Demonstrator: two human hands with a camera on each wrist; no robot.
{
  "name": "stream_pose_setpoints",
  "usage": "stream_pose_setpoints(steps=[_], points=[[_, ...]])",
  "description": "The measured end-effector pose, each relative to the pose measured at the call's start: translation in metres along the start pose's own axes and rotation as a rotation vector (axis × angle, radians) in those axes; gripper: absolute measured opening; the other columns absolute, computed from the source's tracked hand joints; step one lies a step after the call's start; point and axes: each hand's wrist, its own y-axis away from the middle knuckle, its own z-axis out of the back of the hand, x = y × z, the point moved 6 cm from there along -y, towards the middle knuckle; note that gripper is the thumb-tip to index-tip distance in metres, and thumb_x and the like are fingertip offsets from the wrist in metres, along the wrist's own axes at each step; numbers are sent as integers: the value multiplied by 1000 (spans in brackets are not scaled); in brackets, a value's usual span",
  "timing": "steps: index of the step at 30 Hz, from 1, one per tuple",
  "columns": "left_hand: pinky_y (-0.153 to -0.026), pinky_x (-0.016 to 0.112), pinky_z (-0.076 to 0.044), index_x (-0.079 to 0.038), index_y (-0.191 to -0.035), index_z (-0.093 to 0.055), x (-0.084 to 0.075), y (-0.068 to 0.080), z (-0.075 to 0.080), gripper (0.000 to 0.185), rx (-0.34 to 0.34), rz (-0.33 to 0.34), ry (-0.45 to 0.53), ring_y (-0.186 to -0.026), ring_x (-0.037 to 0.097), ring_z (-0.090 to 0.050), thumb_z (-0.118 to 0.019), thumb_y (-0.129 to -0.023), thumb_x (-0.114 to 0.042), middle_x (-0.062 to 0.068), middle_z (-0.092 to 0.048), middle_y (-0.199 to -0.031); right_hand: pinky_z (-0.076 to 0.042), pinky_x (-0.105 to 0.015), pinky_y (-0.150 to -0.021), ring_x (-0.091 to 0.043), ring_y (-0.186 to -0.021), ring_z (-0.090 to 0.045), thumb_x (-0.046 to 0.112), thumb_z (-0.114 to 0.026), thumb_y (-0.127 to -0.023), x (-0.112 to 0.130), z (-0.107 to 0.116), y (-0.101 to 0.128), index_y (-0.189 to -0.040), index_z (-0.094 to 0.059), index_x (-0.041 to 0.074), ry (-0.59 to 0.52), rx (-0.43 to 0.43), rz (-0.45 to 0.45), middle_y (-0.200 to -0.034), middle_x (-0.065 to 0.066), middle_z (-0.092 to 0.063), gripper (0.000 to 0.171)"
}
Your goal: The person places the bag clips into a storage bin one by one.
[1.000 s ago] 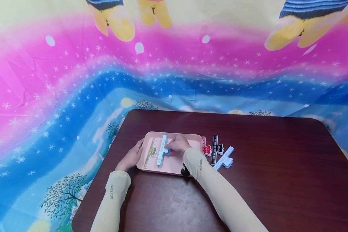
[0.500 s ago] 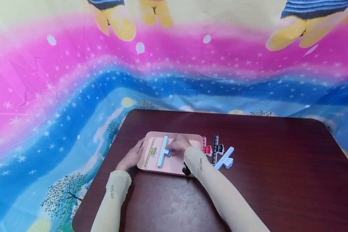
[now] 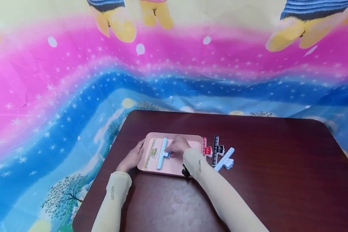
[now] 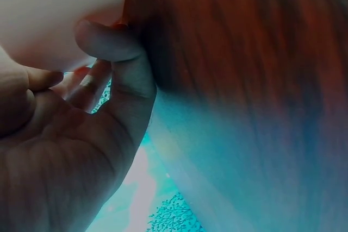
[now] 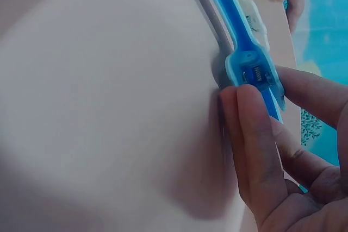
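In the head view, a shallow pink tray (image 3: 174, 135) lies on the brown table. The right hand (image 3: 178, 145) pinches the handle of a light blue piano-key music clip (image 3: 162, 158) over the tray. The right wrist view shows that clip (image 5: 250, 66) and its spring between thumb and fingers. To its left a gold piano-key clip (image 3: 150, 154) lies inside the tray. At the tray's left side, the left hand (image 3: 131, 157) grips the wall, and in the left wrist view its thumb and fingers (image 4: 111, 44) curve against the tray's edge.
Right of the tray lie a red clip (image 3: 207, 150), a black clip (image 3: 216, 151) and a pale blue clip (image 3: 225, 160), which is slanted. Behind the table (image 3: 266, 180) hangs a colourful printed cloth (image 3: 191, 74).
The right hand has lowered the blue clip slightly towards the near side of the tray, and the clip stands a little straighter. The left hand stays at the tray's edge.
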Motion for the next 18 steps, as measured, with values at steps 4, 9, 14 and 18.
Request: stream_pose_setpoints(steps=[4,9,14,18], points=[[-119,61,-33,-8,-166,-21,1,1,0,55,1,4,-2,-146,46,-41,-35,-114,-21,26,-40,-161,-55,-23,-60,-12,-56,-68,18,-88,-82,2,-2,1,-78,-73,6,30,3,5,-70,-8,-73,20],[-120,61,-32,-9,-166,-21,1,0,2,55,-2,-2,3,-147,46,-41,-34,-114,-22,26,-39,-161,-53,-22,-60,-16,-60,-71,19,-88,-82,7,-1,1,-79,-73,5,69,-6,32,-72,-11,-75,21],[-120,61,-33,-9,-166,-22,-1,0,3,55,-4,-11,1,-146,46,-41,-35,-114,-22,26,-40,-161,-49,-21,-60,-18,-63,-73,20,-88,-83,9,-1,2,-80,-73,4,103,-11,48,-75,-13,-76,22],[-120,61,-33,-9,-166,-21,-1,0,2,55,10,0,-6,-147,45,-41,-33,-114,-23,26,-40,-161,-52,-21,-60,-16,-60,-71,19,-88,-82,7,-3,1,-78,-72,6,93,-11,20,-71,-10,-75,21]])
